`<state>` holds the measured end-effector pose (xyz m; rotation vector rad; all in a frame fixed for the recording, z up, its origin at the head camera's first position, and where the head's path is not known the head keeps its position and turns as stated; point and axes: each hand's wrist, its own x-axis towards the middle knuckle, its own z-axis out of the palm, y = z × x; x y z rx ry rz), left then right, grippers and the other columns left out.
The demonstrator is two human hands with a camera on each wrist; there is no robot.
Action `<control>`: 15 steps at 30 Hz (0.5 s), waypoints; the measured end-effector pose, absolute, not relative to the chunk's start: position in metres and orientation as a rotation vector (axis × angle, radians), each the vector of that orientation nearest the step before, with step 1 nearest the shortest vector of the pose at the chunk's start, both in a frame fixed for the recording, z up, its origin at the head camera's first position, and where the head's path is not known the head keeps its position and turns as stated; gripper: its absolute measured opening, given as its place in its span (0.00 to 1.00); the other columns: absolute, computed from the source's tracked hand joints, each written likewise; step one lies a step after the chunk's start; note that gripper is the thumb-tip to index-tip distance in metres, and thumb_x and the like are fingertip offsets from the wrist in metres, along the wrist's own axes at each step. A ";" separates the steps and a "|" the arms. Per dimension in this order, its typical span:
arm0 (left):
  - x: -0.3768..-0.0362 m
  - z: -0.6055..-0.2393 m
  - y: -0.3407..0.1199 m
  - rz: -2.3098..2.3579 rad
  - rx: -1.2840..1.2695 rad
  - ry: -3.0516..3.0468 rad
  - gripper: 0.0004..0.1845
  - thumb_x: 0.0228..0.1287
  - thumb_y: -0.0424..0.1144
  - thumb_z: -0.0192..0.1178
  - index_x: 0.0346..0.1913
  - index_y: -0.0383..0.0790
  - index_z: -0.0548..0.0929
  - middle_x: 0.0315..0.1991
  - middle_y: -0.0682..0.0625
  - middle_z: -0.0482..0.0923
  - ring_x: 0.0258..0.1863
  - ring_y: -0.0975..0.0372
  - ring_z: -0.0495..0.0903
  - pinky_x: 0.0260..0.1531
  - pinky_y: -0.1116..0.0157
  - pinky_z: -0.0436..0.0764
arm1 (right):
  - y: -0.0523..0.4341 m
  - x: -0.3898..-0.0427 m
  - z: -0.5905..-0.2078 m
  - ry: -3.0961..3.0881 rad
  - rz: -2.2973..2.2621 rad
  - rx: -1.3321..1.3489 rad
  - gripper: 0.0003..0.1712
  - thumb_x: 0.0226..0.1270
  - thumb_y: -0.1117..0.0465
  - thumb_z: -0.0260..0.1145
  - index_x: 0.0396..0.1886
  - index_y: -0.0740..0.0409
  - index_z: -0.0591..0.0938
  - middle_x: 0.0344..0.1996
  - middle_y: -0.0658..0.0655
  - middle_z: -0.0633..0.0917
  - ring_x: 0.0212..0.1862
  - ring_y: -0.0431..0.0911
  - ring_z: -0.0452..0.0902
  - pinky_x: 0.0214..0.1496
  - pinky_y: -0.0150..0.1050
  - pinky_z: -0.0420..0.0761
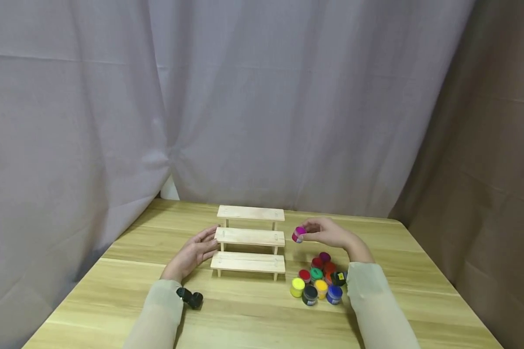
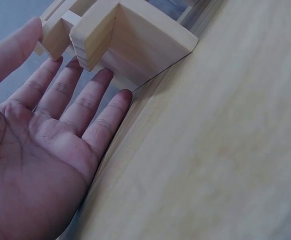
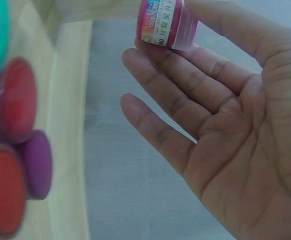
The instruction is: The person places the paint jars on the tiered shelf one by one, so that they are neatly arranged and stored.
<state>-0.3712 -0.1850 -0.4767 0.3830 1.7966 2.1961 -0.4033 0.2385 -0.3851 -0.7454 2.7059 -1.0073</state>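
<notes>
The person's right hand (image 1: 327, 232) is lifted above the pale wooden table (image 1: 113, 300), pinching a small magenta-lidded paint pot with a printed label (image 1: 298, 234) between the thumb and the tips of the first fingers; the other fingers (image 3: 155, 130) spread loosely below it and the palm stays open. The pot hangs in the air just off the right end of the middle shelf of a three-tiered unpainted wooden step rack (image 1: 250, 237), close to it but not touching. Below and slightly nearer than that grip, a tight cluster of little paint pots (image 1: 319, 281) sits on the table beside the right sleeve, its lids yellow, red, green, orange, purple, blue and a dark grey; from the wrist view a red, an orange and a purple lid show blurred to the left of the fingers. The left hand (image 1: 194, 252) lies flat and relaxed, fingers straight, its fingertips (image 2: 105, 77) resting against the left end of the rack at the lower shelves, holding nothing. Just behind that hand, by the left cuff, a small black cylindrical object (image 1: 190, 297) lies on the table.
</notes>
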 end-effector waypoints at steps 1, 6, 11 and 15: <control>-0.372 -0.477 -0.185 2.200 0.386 1.799 0.36 0.69 0.37 0.55 0.76 0.46 0.53 0.75 0.44 0.54 0.66 0.56 0.68 0.73 0.50 0.62 | 0.237 -0.404 -0.382 2.713 -1.020 -0.746 0.23 0.61 0.45 0.69 0.52 0.50 0.81 0.47 0.52 0.86 0.53 0.48 0.81 0.58 0.50 0.81; -0.374 -0.473 -0.187 2.211 0.405 1.815 0.36 0.69 0.38 0.56 0.76 0.47 0.54 0.75 0.44 0.55 0.65 0.57 0.69 0.73 0.49 0.62 | 0.224 -0.409 -0.362 2.732 -1.084 -0.785 0.22 0.60 0.43 0.69 0.50 0.47 0.82 0.45 0.50 0.87 0.50 0.46 0.82 0.56 0.48 0.82; -0.373 -0.474 -0.186 2.196 0.403 1.813 0.36 0.69 0.38 0.55 0.76 0.46 0.53 0.75 0.43 0.53 0.67 0.54 0.67 0.73 0.50 0.63 | 0.205 -0.413 -0.351 2.704 -1.161 -0.837 0.20 0.59 0.40 0.68 0.48 0.42 0.82 0.43 0.47 0.87 0.49 0.44 0.82 0.56 0.46 0.81; -0.373 -0.476 -0.188 2.193 0.399 1.811 0.35 0.70 0.37 0.54 0.76 0.47 0.53 0.76 0.44 0.53 0.67 0.55 0.67 0.73 0.51 0.63 | 0.181 -0.424 -0.343 2.687 -1.229 -0.903 0.20 0.59 0.40 0.69 0.48 0.42 0.83 0.43 0.47 0.87 0.48 0.44 0.82 0.55 0.46 0.81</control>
